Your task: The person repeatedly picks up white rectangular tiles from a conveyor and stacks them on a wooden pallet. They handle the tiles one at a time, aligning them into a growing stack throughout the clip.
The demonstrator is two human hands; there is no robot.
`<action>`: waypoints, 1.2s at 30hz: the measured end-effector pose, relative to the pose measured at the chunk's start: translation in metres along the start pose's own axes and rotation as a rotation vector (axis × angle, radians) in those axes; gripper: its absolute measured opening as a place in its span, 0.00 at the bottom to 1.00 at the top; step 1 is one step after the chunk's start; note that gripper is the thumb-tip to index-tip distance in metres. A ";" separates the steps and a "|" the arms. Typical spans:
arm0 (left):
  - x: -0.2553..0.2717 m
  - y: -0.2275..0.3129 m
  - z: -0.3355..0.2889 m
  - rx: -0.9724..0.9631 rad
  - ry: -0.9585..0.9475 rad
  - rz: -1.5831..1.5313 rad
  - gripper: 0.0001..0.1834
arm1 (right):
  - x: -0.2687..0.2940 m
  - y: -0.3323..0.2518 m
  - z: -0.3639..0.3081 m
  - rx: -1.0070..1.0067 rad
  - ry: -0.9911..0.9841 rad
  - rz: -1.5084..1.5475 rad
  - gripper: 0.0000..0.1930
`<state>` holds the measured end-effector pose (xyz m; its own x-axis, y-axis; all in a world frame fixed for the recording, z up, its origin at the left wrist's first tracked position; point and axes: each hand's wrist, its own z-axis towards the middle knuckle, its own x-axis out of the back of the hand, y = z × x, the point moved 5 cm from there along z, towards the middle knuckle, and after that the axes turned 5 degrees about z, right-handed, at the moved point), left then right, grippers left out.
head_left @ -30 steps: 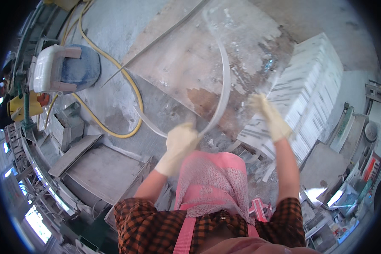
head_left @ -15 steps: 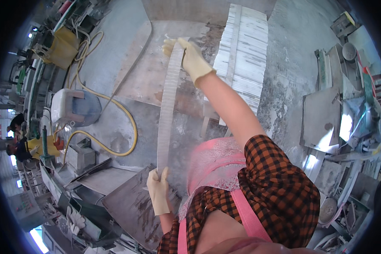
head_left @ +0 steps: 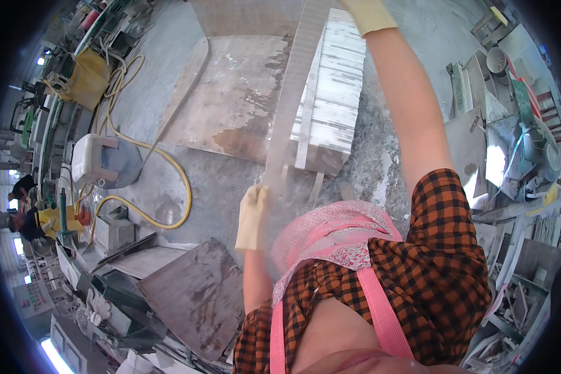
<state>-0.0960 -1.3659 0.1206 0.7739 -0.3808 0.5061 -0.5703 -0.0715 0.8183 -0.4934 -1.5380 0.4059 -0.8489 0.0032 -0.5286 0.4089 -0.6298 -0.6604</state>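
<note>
A long, pale grey ridged strip [head_left: 291, 93] slants across the middle of the head view, its far end cut off by the top edge. My left hand [head_left: 253, 215], in a cream rubber glove, is closed on its near end. My right hand [head_left: 363, 11], gloved alike, reaches to the top edge near the strip's far part; its fingers are out of sight. The strip passes over the left side of a stack of white strips [head_left: 338, 75]. Whether it touches the stack, I cannot tell.
A stained board [head_left: 230, 93] lies left of the stack. Further left are a yellow hose [head_left: 184, 187], a plastic jug [head_left: 106, 161] and a yellow container [head_left: 90, 78]. Dark sheet [head_left: 199, 293] lies at lower left. Another person [head_left: 34, 215] is at the far left; equipment lines the right [head_left: 523, 124].
Both hands have moved away from me and to the right with the strip, bringing it from over the board to the stack's left side. My right hand has partly left the view.
</note>
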 end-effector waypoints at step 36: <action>-0.232 0.031 0.110 0.824 -0.119 0.247 0.23 | 0.545 0.297 -0.154 -0.979 0.602 -0.403 0.23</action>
<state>-0.3241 -1.3814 -0.0015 0.5935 -0.5645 0.5737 -0.7719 -0.6011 0.2071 -0.7830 -1.6039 -0.1602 -0.7885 0.5869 -0.1840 0.4527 0.3511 -0.8196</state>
